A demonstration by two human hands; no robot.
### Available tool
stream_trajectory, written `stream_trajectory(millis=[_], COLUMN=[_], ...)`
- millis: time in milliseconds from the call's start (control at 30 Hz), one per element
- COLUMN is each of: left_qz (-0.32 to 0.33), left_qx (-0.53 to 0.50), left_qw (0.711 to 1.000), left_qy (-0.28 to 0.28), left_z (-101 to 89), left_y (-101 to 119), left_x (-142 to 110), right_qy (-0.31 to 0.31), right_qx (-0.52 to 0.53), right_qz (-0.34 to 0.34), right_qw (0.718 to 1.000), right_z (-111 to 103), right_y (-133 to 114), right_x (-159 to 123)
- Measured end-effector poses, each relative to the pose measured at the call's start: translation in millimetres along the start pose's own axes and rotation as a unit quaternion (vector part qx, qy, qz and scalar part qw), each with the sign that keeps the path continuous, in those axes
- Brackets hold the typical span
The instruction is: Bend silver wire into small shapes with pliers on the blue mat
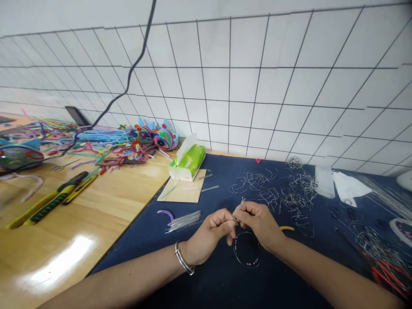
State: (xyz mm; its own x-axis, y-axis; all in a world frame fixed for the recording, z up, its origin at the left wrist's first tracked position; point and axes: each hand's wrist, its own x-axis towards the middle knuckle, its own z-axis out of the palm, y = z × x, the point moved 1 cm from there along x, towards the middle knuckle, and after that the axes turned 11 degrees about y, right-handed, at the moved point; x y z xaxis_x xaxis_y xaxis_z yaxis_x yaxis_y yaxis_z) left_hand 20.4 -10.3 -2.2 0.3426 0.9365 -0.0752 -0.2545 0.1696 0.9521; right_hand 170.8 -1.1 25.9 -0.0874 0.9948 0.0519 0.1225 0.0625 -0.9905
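Both hands meet over the dark blue cloth. My left hand, with a silver bangle on its wrist, pinches a wire at the top of a loop. My right hand pinches the same wire just beside it, and a short twisted silver end sticks up past the fingertips. Below the fingers hangs the round wire loop, strung with small pink and pale beads. Fingers cover the spot where the wire ends join. A yellow curved handle shows just behind my right wrist.
Straight wire pieces lie left of my hands, near a purple curved piece. Curled wire scraps spread behind them. A tissue pack rests on brown card. Red-handled pliers lie right, green-yellow pliers left.
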Motion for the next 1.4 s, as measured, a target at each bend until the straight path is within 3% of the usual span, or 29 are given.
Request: stream_trajectory(millis=[333, 567, 767, 1000, 1267, 1400], left_qz=[0.044, 0.025, -0.032, -0.086, -0.066, 0.032], left_qx=[0.076, 0.085, 0.097, 0.129, 0.228, 0.355], left_qw=[0.996, 0.996, 0.991, 0.973, 0.946, 0.899], left_qy=[0.01, -0.02, -0.089, -0.172, -0.22, -0.253], left_z=[0.6, 0.1, -1.5, -6.3, -14.6, -19.1], left_y=[6.5, 3.5, 8.7, 16.1, 21.2, 31.1], left_x=[-0.2, -4.0, -5.7, -3.5, 6.2, 11.8], right_qy=[0.047, 0.035, 0.065, 0.042, 0.018, -0.016], right_qx=[-0.019, 0.109, 0.113, 0.119, 0.086, -0.066], right_qz=[-0.005, 0.082, 0.107, 0.15, 0.127, 0.049], right_qw=[0.999, 0.99, 0.986, 0.981, 0.988, 0.996], right_z=[-5.8, -7.3, -12.0, -21.9, -26.8, -31.9], right_y=[-13.0, -7.1, -0.6, 7.2, 16.1, 18.2], right_x=[-0.5, -10.1, -27.6, -41.1, -37.2, -34.8])
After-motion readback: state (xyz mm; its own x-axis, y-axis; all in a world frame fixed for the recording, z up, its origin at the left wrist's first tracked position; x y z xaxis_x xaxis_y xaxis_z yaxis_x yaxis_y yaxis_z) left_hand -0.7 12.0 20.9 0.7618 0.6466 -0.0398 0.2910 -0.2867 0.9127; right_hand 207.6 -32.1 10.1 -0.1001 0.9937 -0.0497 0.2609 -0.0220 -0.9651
